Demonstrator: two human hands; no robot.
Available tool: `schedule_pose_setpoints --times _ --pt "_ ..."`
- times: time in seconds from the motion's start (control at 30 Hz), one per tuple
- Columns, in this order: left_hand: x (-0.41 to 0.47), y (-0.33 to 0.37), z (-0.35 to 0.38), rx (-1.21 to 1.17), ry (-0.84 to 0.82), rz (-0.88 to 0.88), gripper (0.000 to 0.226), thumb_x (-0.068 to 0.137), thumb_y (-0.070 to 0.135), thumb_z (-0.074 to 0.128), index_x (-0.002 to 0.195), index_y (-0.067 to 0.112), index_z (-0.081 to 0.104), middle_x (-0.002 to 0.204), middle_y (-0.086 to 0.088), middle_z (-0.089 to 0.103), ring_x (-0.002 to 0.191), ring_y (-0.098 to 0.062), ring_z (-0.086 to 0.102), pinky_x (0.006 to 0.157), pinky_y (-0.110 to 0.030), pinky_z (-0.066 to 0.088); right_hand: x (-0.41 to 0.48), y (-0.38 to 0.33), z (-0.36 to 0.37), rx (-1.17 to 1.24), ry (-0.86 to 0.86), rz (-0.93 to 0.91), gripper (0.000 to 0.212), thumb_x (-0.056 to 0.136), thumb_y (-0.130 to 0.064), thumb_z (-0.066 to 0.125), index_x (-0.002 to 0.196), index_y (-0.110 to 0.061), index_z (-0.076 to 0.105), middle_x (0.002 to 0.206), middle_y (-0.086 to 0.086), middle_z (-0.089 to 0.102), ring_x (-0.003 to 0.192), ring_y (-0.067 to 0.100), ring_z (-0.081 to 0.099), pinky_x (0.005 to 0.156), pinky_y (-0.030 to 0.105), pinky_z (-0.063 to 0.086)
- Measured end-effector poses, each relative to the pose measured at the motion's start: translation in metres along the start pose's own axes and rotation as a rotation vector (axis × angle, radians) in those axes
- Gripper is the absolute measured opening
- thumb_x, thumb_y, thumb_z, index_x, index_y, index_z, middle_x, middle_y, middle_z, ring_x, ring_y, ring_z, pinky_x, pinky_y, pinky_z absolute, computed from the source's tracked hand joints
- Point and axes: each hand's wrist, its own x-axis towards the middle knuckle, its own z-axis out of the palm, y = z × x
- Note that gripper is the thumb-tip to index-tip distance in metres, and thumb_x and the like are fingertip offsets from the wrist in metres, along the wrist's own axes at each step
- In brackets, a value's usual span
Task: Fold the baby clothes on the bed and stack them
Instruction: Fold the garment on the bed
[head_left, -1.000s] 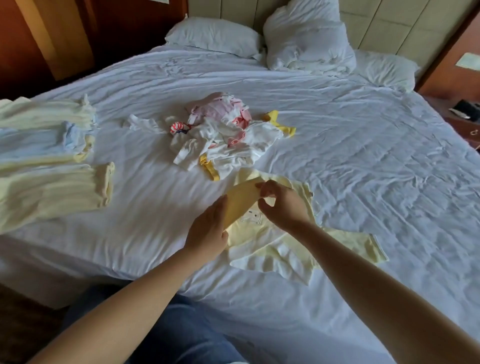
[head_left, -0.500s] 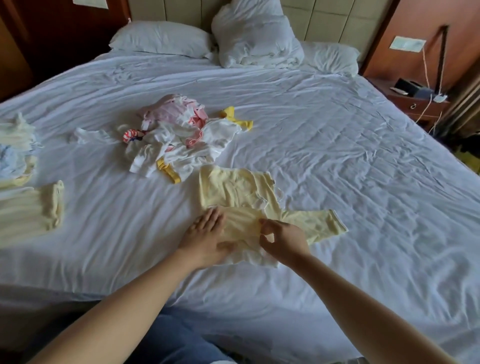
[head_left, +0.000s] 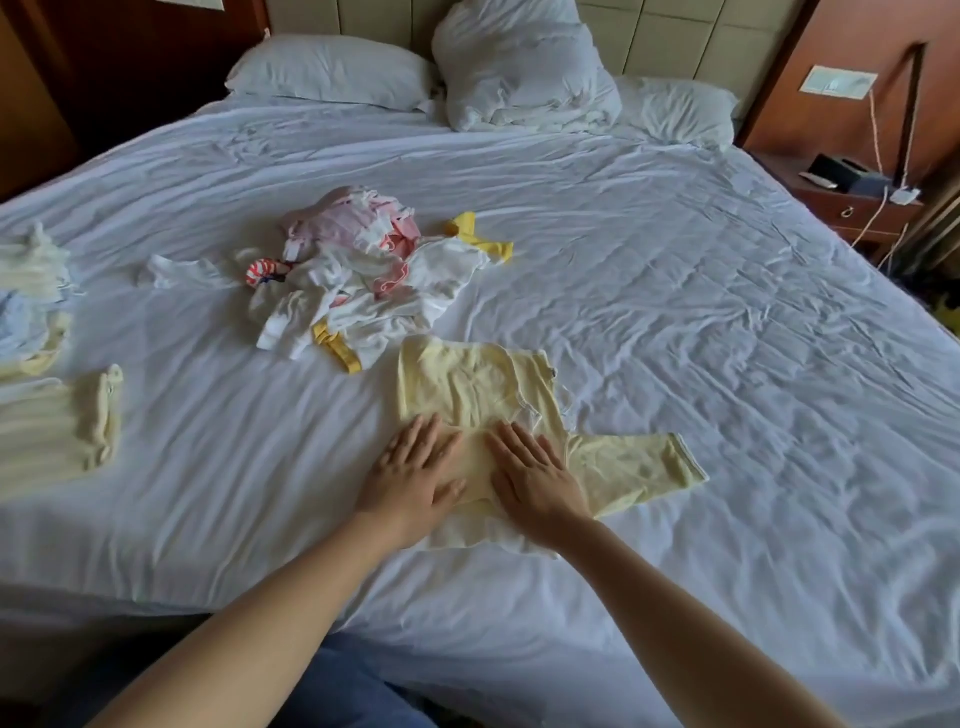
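Note:
A pale yellow baby top (head_left: 462, 384) lies spread on the white bed (head_left: 675, 322) near its front edge, one sleeve (head_left: 634, 467) stretching to the right. My left hand (head_left: 415, 478) and my right hand (head_left: 530, 478) both press flat on its lower part, fingers straight, side by side. Behind it sits a loose heap of unfolded baby clothes (head_left: 363, 280) in white, pink and yellow. Folded pale yellow and blue pieces (head_left: 47, 415) are stacked at the left edge of the bed.
Two pillows (head_left: 332, 73) and a bunched duvet (head_left: 524, 67) lie at the headboard. A wooden nightstand (head_left: 852, 202) with cables and a dark box stands at the right. A small white garment (head_left: 176, 270) lies alone left of the heap.
The folded-over part of the yellow top has been laid down. My right hand let go of its pinch, and both hands now press flat on the cloth.

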Motion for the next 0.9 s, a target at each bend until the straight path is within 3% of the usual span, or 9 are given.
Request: schedule_pose_setpoints --times 0.07,0.23,0.4,0.47,0.6,0.73,0.9 --pt "-0.002 -0.003 0.004 0.009 -0.03 -0.056 0.089 0.072 0.071 -0.01 0.152 0.032 -0.012 0.16 -0.003 -0.022 0.147 -0.021 -0.024 0.118 -0.036 -0.009 -0.001 0.005 0.005 -0.044 0.003 0.021 0.067 0.093 -0.056 0.006 0.156 -0.032 0.005 0.161 -0.011 -0.007 0.147 0.005 -0.017 0.116 0.025 -0.018" --pt "0.002 -0.001 0.002 0.007 -0.095 -0.117 0.1 0.066 0.075 -0.007 0.155 0.029 -0.009 0.16 -0.01 -0.023 0.147 -0.026 -0.023 0.12 -0.042 -0.004 0.002 0.006 0.006 -0.057 -0.007 0.027 0.075 0.087 -0.062 0.005 0.156 -0.031 0.003 0.16 -0.011 -0.011 0.147 0.007 -0.017 0.117 0.026 -0.016" --pt "0.008 0.011 -0.019 0.05 -0.113 -0.11 0.105 0.063 0.073 -0.011 0.156 0.026 -0.001 0.162 -0.012 -0.012 0.15 -0.028 -0.014 0.119 -0.045 -0.013 -0.012 0.028 -0.009 0.105 0.066 0.026 0.072 0.089 -0.06 0.013 0.153 -0.028 0.025 0.16 -0.009 0.015 0.148 0.005 0.007 0.122 0.03 0.008" --pt "0.012 0.026 -0.02 0.064 -0.071 -0.048 0.101 0.066 0.069 -0.013 0.156 0.027 0.001 0.163 -0.006 -0.011 0.15 -0.021 -0.015 0.119 -0.045 -0.014 -0.022 0.048 -0.016 0.08 0.097 0.087 0.071 0.091 -0.059 0.009 0.152 -0.029 0.027 0.16 -0.009 0.018 0.148 0.006 0.009 0.122 0.03 0.007" --pt "0.027 0.069 -0.011 0.03 -0.082 0.133 0.091 0.077 0.067 -0.009 0.156 0.025 -0.001 0.162 0.0 -0.016 0.147 -0.013 -0.021 0.12 -0.038 -0.011 -0.045 0.092 -0.025 -0.003 0.055 0.247 0.08 0.084 -0.062 -0.003 0.154 -0.03 0.02 0.162 -0.007 0.008 0.149 0.008 -0.001 0.117 0.024 -0.011" --pt "0.046 0.114 -0.007 0.005 -0.133 0.236 0.068 0.101 0.054 0.024 0.156 0.023 -0.001 0.163 0.001 -0.016 0.148 -0.013 -0.02 0.122 -0.037 -0.005 -0.061 0.128 -0.037 -0.066 0.07 0.372 0.081 0.081 -0.062 -0.006 0.154 -0.034 0.019 0.163 -0.006 0.01 0.15 0.013 0.0 0.12 0.036 -0.01" --pt "0.058 0.142 0.004 0.073 -0.176 0.277 0.066 0.101 0.054 0.024 0.156 0.03 -0.002 0.162 -0.001 -0.017 0.148 -0.019 -0.02 0.12 -0.048 -0.004 -0.061 0.145 -0.041 -0.057 0.095 0.423 0.075 0.085 -0.057 -0.001 0.152 -0.035 0.026 0.162 -0.005 0.016 0.151 0.018 0.004 0.121 0.039 -0.002"
